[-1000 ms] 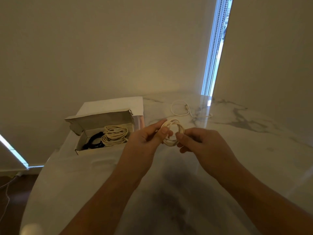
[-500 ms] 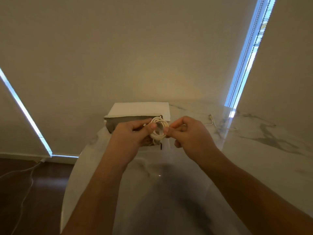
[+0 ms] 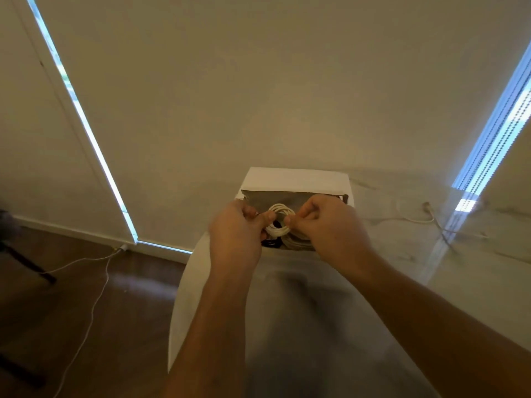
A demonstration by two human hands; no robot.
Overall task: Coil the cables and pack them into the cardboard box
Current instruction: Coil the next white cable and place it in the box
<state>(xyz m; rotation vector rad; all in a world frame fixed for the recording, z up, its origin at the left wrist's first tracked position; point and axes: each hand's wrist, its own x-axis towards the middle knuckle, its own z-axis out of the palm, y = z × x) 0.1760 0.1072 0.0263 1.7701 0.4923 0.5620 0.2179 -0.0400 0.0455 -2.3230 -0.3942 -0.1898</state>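
Pinching one coil [image 3: 280,222], two hands [image 3: 287,225]

Two bare forearms are entering from the lower edge of the frame, one from the lower middle and one from the lower right corner. No sleeve is covering either of them as far as the frame is showing. The left hand [image 3: 235,234] and the right hand [image 3: 330,228] are appearing in the middle of the frame, both without gloves. No ring, watch or band is showing on the wrists or on the fingers that are visible. The fingernails are looking short, though the picture is slightly blurred there.
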